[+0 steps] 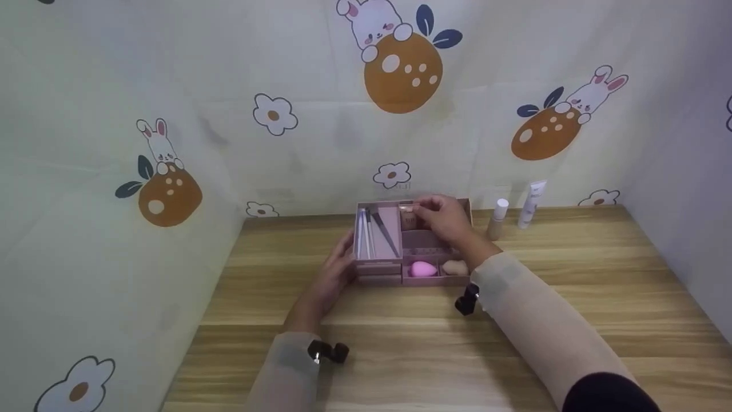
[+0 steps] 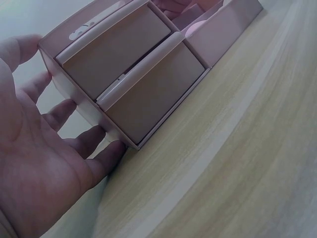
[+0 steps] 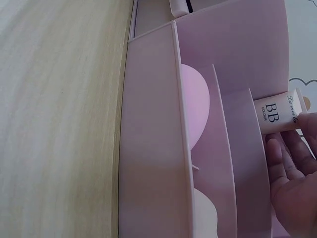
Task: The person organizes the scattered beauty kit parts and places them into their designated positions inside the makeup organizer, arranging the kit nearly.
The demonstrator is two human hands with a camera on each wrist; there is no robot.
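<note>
A pink makeup organizer box (image 1: 423, 241) stands against the back wall. My left hand (image 1: 336, 273) rests along its left side; in the left wrist view the spread fingers (image 2: 59, 114) touch that side near two front drawers (image 2: 153, 89). With thumb and fingers, my right hand (image 1: 449, 222) pinches a BB cream tube (image 3: 275, 114) that stands in a rear compartment, its lower end hidden by a divider. A pink makeup sponge (image 1: 423, 269) and a beige sponge (image 1: 456, 267) sit in the front compartments. On the left top lie a dark-bristled makeup brush (image 1: 384, 232) and several thin sticks (image 1: 366, 234).
Right of the box, a bottle with a white cap (image 1: 497, 220) and a white tube (image 1: 532, 205) stand upright on the wood-grain table (image 1: 389, 355). A patterned cloth (image 1: 320, 149) hangs behind the table's back edge and along both sides.
</note>
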